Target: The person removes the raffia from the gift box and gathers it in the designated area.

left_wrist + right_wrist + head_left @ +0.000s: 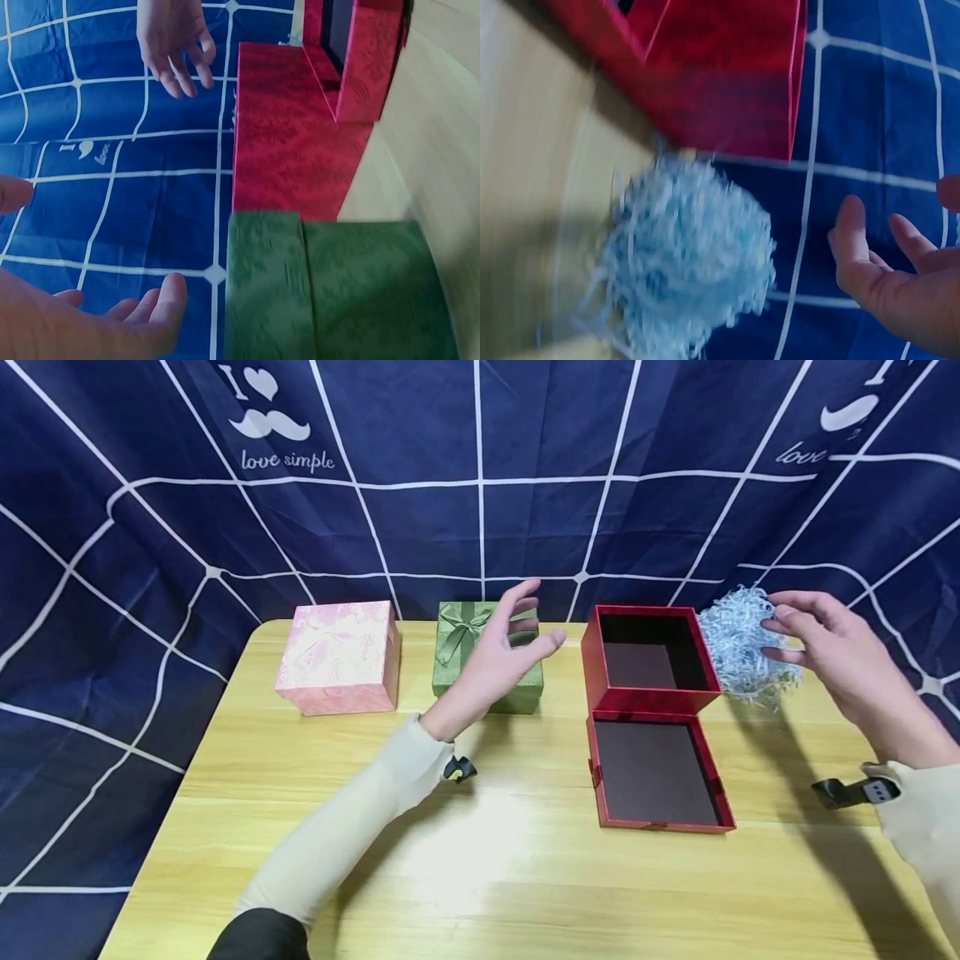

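A loose heap of pale blue shredded paper lies on the table beside the right wall of an uncovered red gift box. Above the heap's right side hovers my right hand, fingers loosely bent; the right wrist view shows a gap between this hand and the shredded paper. In front of the box, its red lid lies with the dark inside up. My left hand is raised over the closed green gift box, fingers spread and holding nothing. It hides part of that box's top and ribbon bow.
A closed pink gift box stands at the back left of the wooden table. Dark blue cloth with white grid lines hangs behind the table and at both sides. Each wrist carries a small black strap.
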{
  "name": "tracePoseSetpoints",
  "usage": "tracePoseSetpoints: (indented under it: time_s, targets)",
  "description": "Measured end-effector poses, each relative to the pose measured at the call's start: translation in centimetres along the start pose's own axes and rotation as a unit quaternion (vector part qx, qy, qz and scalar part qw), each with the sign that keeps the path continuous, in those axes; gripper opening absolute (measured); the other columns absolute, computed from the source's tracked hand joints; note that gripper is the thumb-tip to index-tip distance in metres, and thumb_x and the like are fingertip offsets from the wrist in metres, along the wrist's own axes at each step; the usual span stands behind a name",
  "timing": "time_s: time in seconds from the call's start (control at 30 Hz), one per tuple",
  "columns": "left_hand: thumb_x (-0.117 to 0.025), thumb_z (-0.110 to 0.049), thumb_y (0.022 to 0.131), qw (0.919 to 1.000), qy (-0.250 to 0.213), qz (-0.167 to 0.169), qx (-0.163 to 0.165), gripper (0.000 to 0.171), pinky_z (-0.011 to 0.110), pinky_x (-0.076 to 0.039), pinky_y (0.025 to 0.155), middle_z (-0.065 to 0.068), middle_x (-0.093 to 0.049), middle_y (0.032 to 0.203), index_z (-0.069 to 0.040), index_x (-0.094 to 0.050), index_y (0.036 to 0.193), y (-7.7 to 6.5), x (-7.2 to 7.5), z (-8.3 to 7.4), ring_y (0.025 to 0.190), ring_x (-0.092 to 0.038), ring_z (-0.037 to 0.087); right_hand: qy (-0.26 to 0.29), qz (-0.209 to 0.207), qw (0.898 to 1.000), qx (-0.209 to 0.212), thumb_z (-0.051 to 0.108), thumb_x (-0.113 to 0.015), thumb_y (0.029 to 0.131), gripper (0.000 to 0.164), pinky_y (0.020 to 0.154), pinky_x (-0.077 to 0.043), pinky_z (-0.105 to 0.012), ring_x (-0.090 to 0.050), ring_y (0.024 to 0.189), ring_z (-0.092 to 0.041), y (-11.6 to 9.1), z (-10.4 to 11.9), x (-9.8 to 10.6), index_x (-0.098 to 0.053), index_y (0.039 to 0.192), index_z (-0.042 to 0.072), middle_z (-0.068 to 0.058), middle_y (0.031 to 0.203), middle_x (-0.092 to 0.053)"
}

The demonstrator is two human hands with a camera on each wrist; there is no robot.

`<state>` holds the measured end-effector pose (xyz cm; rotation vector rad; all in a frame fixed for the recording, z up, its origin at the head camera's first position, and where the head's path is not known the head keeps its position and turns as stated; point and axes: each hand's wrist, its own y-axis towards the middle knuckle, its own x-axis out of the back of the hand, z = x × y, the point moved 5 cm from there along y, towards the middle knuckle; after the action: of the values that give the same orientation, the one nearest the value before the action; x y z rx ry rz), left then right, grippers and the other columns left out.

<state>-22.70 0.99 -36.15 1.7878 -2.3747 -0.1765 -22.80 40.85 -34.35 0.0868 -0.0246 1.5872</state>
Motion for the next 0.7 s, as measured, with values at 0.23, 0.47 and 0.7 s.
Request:
tracePoseSetpoints:
  time_s: [0.23,0.47,0.7]
  targets:
    - [-0.076,-0.021,0.1,0.9994,-0.015,-0.03,-0.012,0.075,0.045,-0.046,0.114,0.01,-0.049,0.158,-0.014,-0.043,0.167,-0.7,2.7,0.3,0.146,-0.048,0.042,0.167,0.005,0.986,0.009,0.004,-0.054,0.114,0.022,0.082,-0.063,-0.029,-0.076,0.112,-0.017,-1.2,0.6,-3.1,-0.069,0.131,0.004,-0.003,0.133,-0.064]
    - [-0.075,-0.019,0.101,0.9983,-0.012,-0.055,-0.012,0.073,0.051,-0.041,0.118,0.012,-0.05,0.158,-0.013,-0.043,0.166,-1.6,5.3,0.7,0.146,-0.048,0.041,0.233,0.044,0.971,-0.018,0.003,-0.049,0.115,0.026,0.089,-0.062,-0.033,-0.075,0.115,-0.025,-1.7,0.8,-6.9,-0.07,0.131,0.001,-0.008,0.132,-0.066]
    - [-0.078,-0.014,0.1,0.9965,-0.016,-0.082,-0.004,0.07,0.041,-0.045,0.105,0.021,-0.049,0.159,-0.015,-0.046,0.163,-2.8,7.3,1.3,0.138,-0.053,0.04,0.219,0.063,0.971,-0.074,0.009,-0.054,0.115,0.024,0.094,-0.061,-0.033,-0.072,0.122,-0.023,-2.4,0.1,-11.9,-0.069,0.134,0.008,-0.009,0.138,-0.063]
